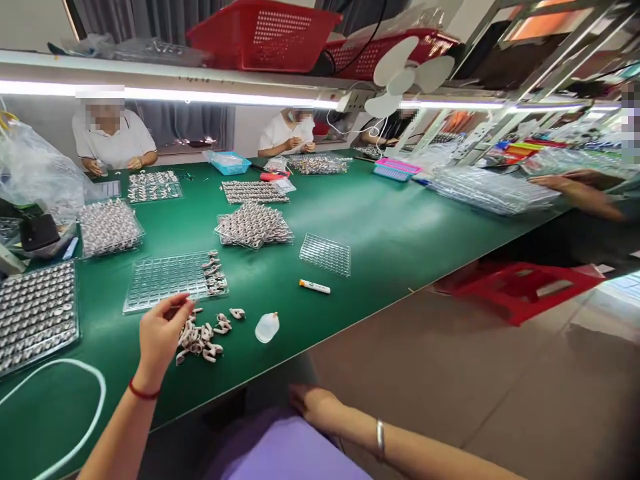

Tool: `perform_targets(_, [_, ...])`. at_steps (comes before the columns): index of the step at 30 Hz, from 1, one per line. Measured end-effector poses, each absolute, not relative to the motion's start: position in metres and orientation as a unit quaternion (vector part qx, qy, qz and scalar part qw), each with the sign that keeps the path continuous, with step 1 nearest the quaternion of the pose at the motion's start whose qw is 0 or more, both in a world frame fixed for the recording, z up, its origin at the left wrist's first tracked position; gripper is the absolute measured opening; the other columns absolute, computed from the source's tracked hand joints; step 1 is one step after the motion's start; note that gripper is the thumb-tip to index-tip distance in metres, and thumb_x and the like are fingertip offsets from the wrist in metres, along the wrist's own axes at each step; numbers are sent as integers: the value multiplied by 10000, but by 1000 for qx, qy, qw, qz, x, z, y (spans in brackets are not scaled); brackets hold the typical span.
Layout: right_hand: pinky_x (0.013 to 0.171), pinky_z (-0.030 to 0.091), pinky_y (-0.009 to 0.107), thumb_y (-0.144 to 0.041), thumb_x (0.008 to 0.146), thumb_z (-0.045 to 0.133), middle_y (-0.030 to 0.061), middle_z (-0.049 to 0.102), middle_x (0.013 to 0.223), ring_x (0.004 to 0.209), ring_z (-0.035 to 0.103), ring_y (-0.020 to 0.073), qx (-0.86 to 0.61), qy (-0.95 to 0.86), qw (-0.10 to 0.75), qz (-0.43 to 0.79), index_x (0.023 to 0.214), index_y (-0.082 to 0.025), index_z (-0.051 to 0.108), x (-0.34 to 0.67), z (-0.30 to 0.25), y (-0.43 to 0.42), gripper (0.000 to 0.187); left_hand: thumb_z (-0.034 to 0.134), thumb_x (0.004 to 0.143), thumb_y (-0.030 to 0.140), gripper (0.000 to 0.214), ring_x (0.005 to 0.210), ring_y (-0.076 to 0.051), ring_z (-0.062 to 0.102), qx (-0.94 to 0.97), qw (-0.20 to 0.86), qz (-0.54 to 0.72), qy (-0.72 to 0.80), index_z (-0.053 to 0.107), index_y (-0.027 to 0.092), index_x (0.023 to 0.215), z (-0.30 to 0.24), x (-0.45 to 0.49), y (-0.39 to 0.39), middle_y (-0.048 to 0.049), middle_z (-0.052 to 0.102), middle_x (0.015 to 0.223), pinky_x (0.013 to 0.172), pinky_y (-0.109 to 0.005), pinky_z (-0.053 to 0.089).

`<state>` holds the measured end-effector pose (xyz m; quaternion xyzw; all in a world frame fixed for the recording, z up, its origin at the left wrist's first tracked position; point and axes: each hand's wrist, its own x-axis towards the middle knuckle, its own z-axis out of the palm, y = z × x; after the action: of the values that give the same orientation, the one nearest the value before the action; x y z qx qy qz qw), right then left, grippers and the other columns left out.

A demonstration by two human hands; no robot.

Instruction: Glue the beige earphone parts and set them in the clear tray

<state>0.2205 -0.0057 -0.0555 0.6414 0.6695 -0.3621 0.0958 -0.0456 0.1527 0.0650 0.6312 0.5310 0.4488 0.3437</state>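
Observation:
My left hand (161,333) is raised over the green table (380,227), fingers pinched together above a small pile of grey-white parts (203,337); what it pinches is too small to name. Just beyond it lies a clear plastic tray (165,280) with a few parts in its right end. My right hand (313,403) rests low on my lap on purple cloth, below the table edge, fingers curled; nothing shows in it. A small clear bottle (267,327) lies right of the pile, and a white marker (315,287) lies farther right.
Filled part trays (37,313) (109,227) sit at the left; stacked trays (255,225) and an empty tray (325,253) mid-table. A white cable (75,373) loops near me. Other people sit at the far side and right. A red crate (520,287) is on the floor.

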Motion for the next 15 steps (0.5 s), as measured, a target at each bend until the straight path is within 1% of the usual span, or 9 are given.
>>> perform_targets(2, [660,477,322,-183,832,504,82,729,970,867,699,254,628,673,98,-378,1001,-233,691,238,-63,3,256,669,819,427,337,818,-208,709,648,310,423,553,693,162,1026,72,-28,180,-67,746,924,751,-331,575])
perform_targets(4, [607,466,303,-238,790,580,43,735,916,786,698,237,593,690,91,-404,997,-266,701,251,-62,9,241,637,869,382,305,869,-198,680,668,270,386,576,655,157,1075,78,-13,209,-71,706,1010,794,-375,564])
perform_targets(6, [621,472,299,-279,775,613,27,736,929,782,690,228,555,712,67,-426,1059,-292,690,259,-51,12,294,594,910,358,326,975,-211,639,690,233,339,595,594,163,1170,82,0,238,-86,634,1160,833,-424,549])
perform_targets(7, [643,478,292,-309,789,615,20,734,943,800,685,218,537,721,46,-435,1103,-304,674,261,-42,12,320,588,914,354,341,1009,-220,625,701,216,315,602,575,169,1200,83,6,252,-92,610,1203,848,-438,544])
perform_targets(8, [653,482,279,-333,784,637,12,734,893,783,679,206,512,731,24,-450,1097,-299,678,262,-31,12,318,583,916,355,348,1029,-226,617,712,201,290,607,568,176,1214,84,11,265,-94,596,1228,858,-443,539])
perform_targets(9, [668,487,272,-327,794,640,25,730,888,789,671,200,472,751,-30,-461,1093,-271,683,263,-19,13,308,582,917,356,350,1037,-229,614,724,189,265,608,567,180,1218,85,16,276,-95,592,1238,864,-444,537])
perform_targets(11, [713,496,260,-324,817,636,53,720,967,838,658,188,411,769,-147,-467,1065,-242,689,266,3,15,267,577,919,356,340,1036,-226,614,747,167,215,607,573,186,1213,85,25,294,-95,593,1241,867,-441,536])
perform_targets(13, [685,495,246,-287,887,542,60,717,901,780,643,162,397,762,-255,-444,1013,-217,687,272,20,19,205,573,921,356,331,1036,-224,613,765,148,170,603,576,190,1208,84,33,307,-94,592,1243,869,-437,536])
perform_targets(15, [653,490,245,-273,921,490,60,702,825,712,623,147,415,742,-346,-397,948,-201,673,281,29,25,198,574,920,357,333,1038,-226,613,778,129,135,600,577,189,1208,83,38,315,-93,592,1244,869,-438,536])
